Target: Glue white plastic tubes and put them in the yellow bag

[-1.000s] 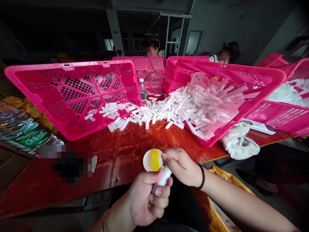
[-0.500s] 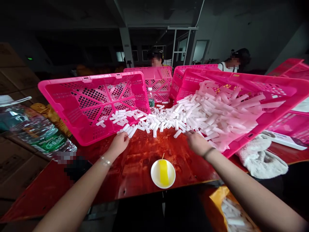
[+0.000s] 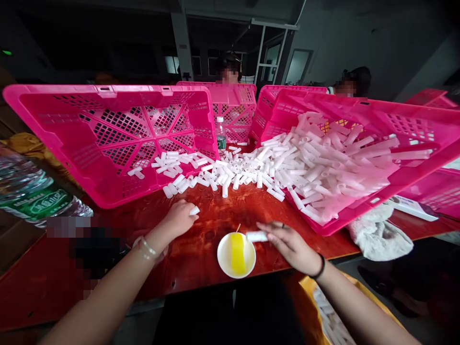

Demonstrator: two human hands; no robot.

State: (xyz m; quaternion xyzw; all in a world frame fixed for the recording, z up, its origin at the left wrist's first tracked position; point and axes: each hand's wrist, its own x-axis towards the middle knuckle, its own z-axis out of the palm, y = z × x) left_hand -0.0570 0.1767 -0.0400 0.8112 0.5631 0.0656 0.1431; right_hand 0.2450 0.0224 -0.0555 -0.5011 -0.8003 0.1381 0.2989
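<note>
My left hand (image 3: 180,218) is closed on a short white tube (image 3: 194,211), held a little above the red table left of a bowl. Between the fingers of my right hand (image 3: 287,239) is another white tube (image 3: 256,236), its free end pointing left at the bowl's right rim. The small white bowl (image 3: 222,256) has a yellow strip (image 3: 237,254) lying across it and a thin stick (image 3: 238,228) at its far edge. Beyond my hands lies a heap of loose white tubes (image 3: 247,170), spilling out of the tilted pink crate (image 3: 381,203) on the right.
Another pink crate (image 3: 93,189) stands tipped at the left with several tubes in it. A large water bottle (image 3: 43,196) is at far left, a small bottle (image 3: 220,136) behind the heap. A white cloth (image 3: 381,237) lies right; a yellow bag (image 3: 311,292) of tubes sits below. Two people are beyond.
Both hands have drawn back from the heap, each now with a white tube. The right hand has come left and nearer, beside the bowl. The view has shifted slightly.
</note>
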